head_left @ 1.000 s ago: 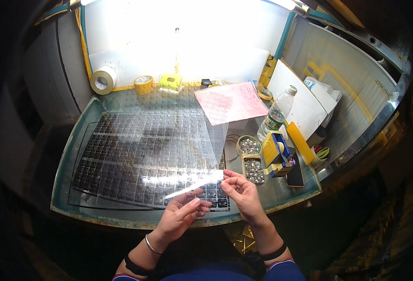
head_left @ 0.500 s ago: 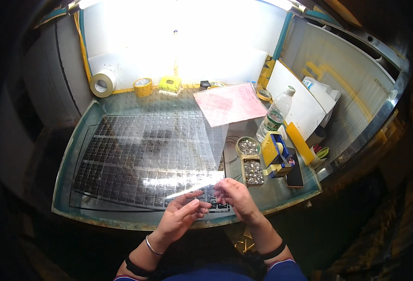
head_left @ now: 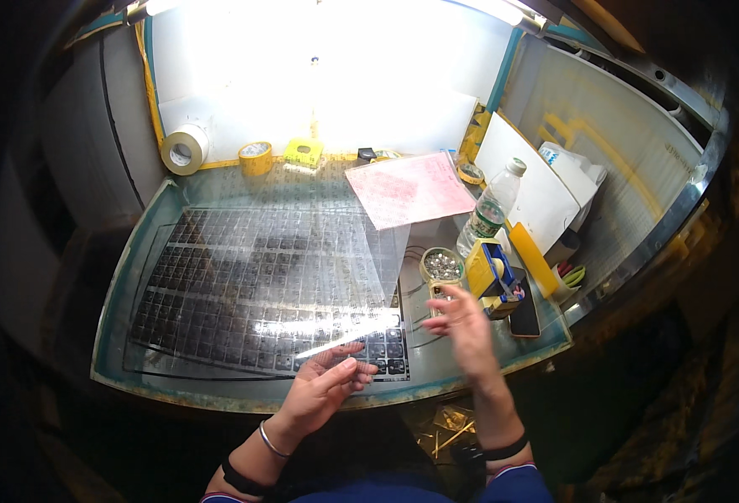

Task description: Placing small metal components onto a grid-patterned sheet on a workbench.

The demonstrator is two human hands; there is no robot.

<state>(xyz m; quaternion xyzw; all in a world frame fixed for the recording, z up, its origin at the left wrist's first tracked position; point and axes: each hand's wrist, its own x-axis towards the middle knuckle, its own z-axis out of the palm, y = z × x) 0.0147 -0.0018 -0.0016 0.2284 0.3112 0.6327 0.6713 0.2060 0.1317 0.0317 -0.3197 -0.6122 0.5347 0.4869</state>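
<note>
left hand (head_left: 323, 387), lower middle of frame, thumb and fingers closed on near edge of clear sheet (head_left: 327, 323); fingers show through it. sheet spans centre-left of frame, over dark grid-printed sheet (head_left: 393, 345) on glass table (head_left: 168, 381). right hand (head_left: 466, 331), right of centre, blurred, fingers loosely parted, nothing seen in grip. hands apart. right fingers overlap square tub (head_left: 434, 290) in view, contact unclear. round tub (head_left: 443, 266) of small shiny bits just above. tape dispenser (head_left: 491, 272) and phone (head_left: 523, 314) right of that; bottle (head_left: 491, 210) farther up. pink sheet (head_left: 411, 191) upper middle. yellow tape roll (head_left: 255, 158) upper left.
</note>
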